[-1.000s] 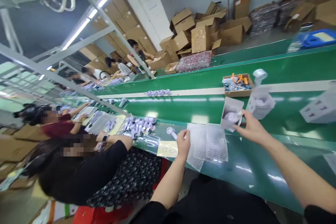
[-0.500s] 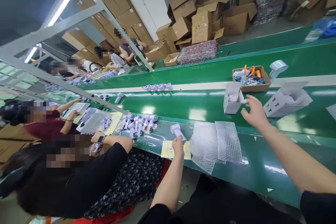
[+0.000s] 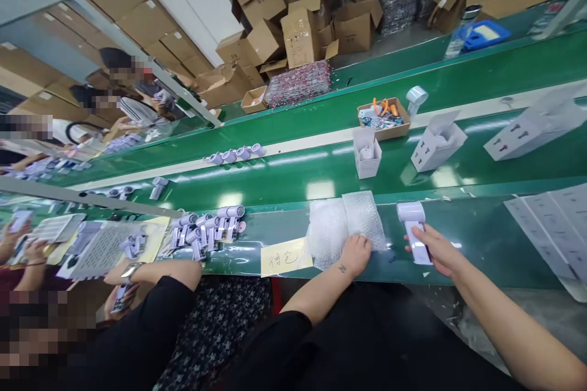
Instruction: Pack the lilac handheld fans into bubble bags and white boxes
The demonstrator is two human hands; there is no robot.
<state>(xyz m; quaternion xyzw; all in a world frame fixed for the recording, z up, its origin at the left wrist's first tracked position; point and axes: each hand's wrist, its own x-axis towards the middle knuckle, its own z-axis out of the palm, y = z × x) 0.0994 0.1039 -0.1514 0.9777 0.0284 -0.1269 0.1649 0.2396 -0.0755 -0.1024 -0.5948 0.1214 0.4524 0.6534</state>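
Note:
My right hand (image 3: 438, 248) is closed around the handle of a lavender hair-dryer-shaped device (image 3: 418, 238), its round barrel end upward, over the near edge of the green bench. On the stack of clear bubble wrap (image 3: 328, 226) in front of me lies my left hand (image 3: 356, 253), its fingers curled on the near edge of the right-hand sheet. Part of that sheet is hidden under the fingers. Left of the wrap is a yellow paper note (image 3: 284, 258) with handwriting. Beyond it, an open white box (image 3: 367, 157) stands on the green belt with something white inside.
More open white boxes (image 3: 438, 149) stand to the right, near a carton of parts (image 3: 384, 119). Flat printed white sheets (image 3: 553, 226) lie at the right. Several lavender devices (image 3: 208, 229) sit at left, beside a co-worker's arm (image 3: 160, 272).
The lavender device has passed from my left hand to my right. My left hand has moved onto the bubble wrap; my right has come back from the white boxes. The view has swung right.

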